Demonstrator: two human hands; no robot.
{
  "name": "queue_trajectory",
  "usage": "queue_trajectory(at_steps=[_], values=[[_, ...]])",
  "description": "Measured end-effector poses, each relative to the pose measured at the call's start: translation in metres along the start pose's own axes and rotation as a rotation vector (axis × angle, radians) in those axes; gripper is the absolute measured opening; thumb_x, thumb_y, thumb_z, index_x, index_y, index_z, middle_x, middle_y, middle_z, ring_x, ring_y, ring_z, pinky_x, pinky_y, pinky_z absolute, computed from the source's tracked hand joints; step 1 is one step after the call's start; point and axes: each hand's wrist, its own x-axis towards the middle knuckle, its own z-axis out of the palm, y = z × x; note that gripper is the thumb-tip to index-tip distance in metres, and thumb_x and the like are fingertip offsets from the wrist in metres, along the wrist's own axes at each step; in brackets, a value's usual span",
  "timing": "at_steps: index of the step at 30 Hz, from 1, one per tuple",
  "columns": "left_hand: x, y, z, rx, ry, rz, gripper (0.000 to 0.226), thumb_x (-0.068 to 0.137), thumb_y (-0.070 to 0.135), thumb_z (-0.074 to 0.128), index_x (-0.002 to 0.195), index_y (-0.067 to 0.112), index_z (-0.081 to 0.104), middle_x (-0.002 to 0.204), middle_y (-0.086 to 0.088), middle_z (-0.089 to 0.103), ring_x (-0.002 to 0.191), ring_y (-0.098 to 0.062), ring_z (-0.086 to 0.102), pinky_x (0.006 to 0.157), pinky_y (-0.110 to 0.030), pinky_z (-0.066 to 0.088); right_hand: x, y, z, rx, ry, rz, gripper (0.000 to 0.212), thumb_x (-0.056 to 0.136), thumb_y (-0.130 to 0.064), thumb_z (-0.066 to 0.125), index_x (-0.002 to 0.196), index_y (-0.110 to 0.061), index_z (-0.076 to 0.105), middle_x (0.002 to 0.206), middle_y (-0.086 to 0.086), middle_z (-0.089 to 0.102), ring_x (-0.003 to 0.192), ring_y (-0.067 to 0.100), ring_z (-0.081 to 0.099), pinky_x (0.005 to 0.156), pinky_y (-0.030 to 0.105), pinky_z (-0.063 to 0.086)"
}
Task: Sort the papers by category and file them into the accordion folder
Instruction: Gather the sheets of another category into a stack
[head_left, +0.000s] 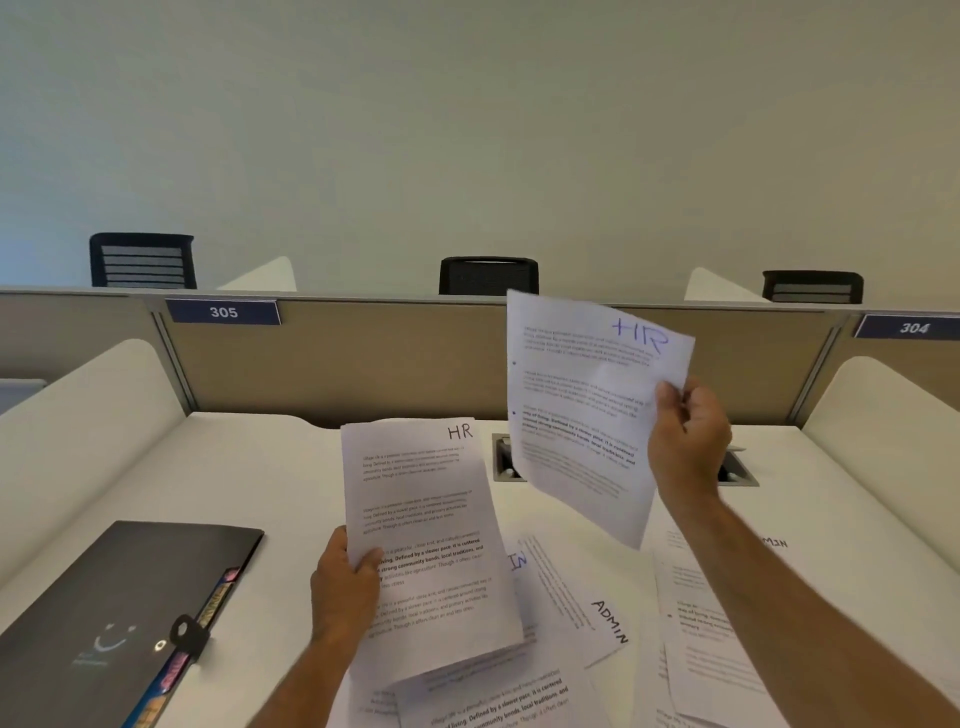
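Note:
My left hand (344, 587) grips the left edge of a printed sheet marked "HR" in black (426, 519), held up over the desk. My right hand (688, 441) pinches the right edge of another sheet with "HR" in blue (587, 410), raised higher and tilted. Below them loose papers lie spread on the white desk, one marked "ADMIN" (587, 603), others partly hidden under my right arm. The dark accordion folder (119, 597) lies shut at the left, coloured tabs showing along its right edge.
A white desk (249, 467) is bounded by a tan partition (337, 358) at the back and curved white side dividers. A cable slot (504, 457) sits in the desk behind the sheets. Black chairs stand beyond the partition. Labels read 305 and 304.

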Motion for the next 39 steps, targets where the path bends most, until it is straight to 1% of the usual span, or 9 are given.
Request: queue_trajectory(at_steps=[4,8,10,16,20,24,26,30,39], values=[[-0.002,0.005,0.002,-0.037,-0.030,-0.004,0.024,0.094,0.006,0.061,0.107,0.025,0.059,0.098,0.002,0.069,0.089,-0.021,0.067,0.075,-0.037,0.056,0.006,0.000,0.002,0.080,-0.081,0.126,0.016,0.097,-0.022,0.059,0.081,-0.024,0.060,0.073,-0.007,0.061,0.059,-0.002,0.054,0.055,0.019,0.049],[-0.008,0.014,0.009,-0.138,-0.139,-0.035,0.026,0.092,0.003,0.064,0.111,0.022,0.061,0.101,0.002,0.072,0.090,-0.020,0.071,0.074,-0.034,0.059,-0.014,0.020,0.011,-0.015,-0.293,0.325,0.013,0.096,-0.018,0.060,0.086,-0.012,0.065,0.086,0.011,0.073,0.076,0.030,0.068,0.070,0.047,0.058],[-0.015,0.021,0.013,-0.210,-0.214,-0.047,0.027,0.092,0.003,0.065,0.109,0.024,0.063,0.098,0.004,0.075,0.083,-0.014,0.074,0.066,-0.026,0.060,-0.030,0.030,0.015,-0.066,-0.365,0.390,0.012,0.096,-0.017,0.060,0.090,-0.012,0.069,0.090,0.011,0.075,0.085,0.034,0.072,0.077,0.052,0.060],[-0.029,0.032,0.025,-0.274,-0.437,-0.078,0.027,0.091,0.004,0.065,0.111,0.022,0.066,0.102,-0.002,0.077,0.089,-0.022,0.075,0.075,-0.041,0.063,-0.067,0.048,0.026,-0.132,-0.401,0.546,0.015,0.098,-0.022,0.058,0.085,-0.019,0.066,0.090,0.003,0.074,0.082,0.025,0.071,0.070,0.038,0.059],[-0.035,0.034,0.029,-0.296,-0.405,-0.122,0.022,0.100,0.010,0.050,0.108,0.022,0.067,0.095,-0.001,0.078,0.086,-0.023,0.076,0.069,-0.036,0.062,-0.078,0.045,0.032,0.009,-0.425,0.709,0.013,0.097,-0.017,0.062,0.109,-0.020,0.066,0.104,0.003,0.073,0.095,0.027,0.070,0.088,0.051,0.058],[-0.037,0.035,0.029,-0.282,-0.335,-0.043,0.047,0.106,0.045,0.030,0.098,0.020,0.068,0.088,-0.003,0.077,0.082,-0.023,0.075,0.062,-0.026,0.059,-0.084,0.036,0.030,0.064,-0.486,0.685,0.017,0.094,-0.010,0.064,0.109,-0.018,0.068,0.103,0.003,0.075,0.091,0.026,0.073,0.079,0.046,0.061],[-0.037,0.036,0.028,-0.306,-0.305,0.052,0.042,0.099,0.050,0.040,0.096,0.017,0.065,0.088,-0.003,0.075,0.079,-0.019,0.075,0.063,-0.028,0.059,-0.086,0.031,0.030,0.090,-0.469,0.613,0.013,0.094,-0.010,0.065,0.105,-0.017,0.068,0.101,0.005,0.075,0.088,0.025,0.074,0.077,0.046,0.063],[-0.034,0.035,0.031,-0.180,-0.181,0.225,0.004,0.097,0.024,0.061,0.099,0.025,0.058,0.091,0.007,0.072,0.083,-0.014,0.072,0.060,-0.023,0.059,-0.093,0.023,0.032,0.165,-0.451,0.478,0.014,0.094,-0.013,0.065,0.103,-0.024,0.066,0.097,-0.002,0.075,0.086,0.022,0.075,0.070,0.039,0.064],[-0.036,0.019,0.037,-0.233,-0.147,0.154,0.025,0.093,0.016,0.067,0.111,0.026,0.053,0.107,0.005,0.067,0.094,-0.016,0.068,0.066,-0.027,0.061,-0.131,0.045,0.028,0.205,-0.518,0.474,0.038,0.091,-0.004,0.066,0.110,-0.036,0.060,0.105,-0.008,0.071,0.096,0.018,0.071,0.069,0.029,0.062]])
